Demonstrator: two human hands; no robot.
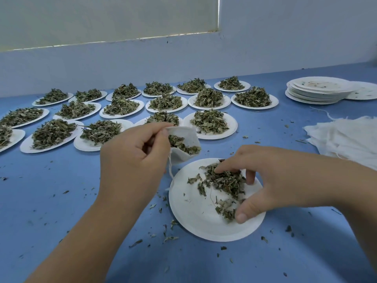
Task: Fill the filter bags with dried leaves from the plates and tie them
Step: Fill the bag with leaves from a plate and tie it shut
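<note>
Filling step was in hand, by my reading. Left hand [132,152] gripped the bag [183,137] at its rim, fingers curled, holding the mouth open and tilted toward the near plate [195,219]. Bag hung just above that plate's far-left edge, with some green already inside. String [170,168] dangled loose under the hand, untied.

Right hand [275,180] was clawed round the leaves [224,180] on the near plate: fingertips on the far side of the heap, thumb on the near side, all curled in and touching it. Heap was not yet lifted. About half the plate was bare.

Next move, as judged: close the pinch, carry it up and left to the bag mouth, and drop it in. Mouth was narrow and the leaves flaky, so spill looked likely; crumbs [169,237] already lay on the table [61,201] round the plate. Tying must wait until the plate is cleared.

Elsewhere: full plates [210,121] in rows behind, well apart from the hands; emptied plates stacked [318,92] at far right; spare bags [346,137] piled beside them.
</note>
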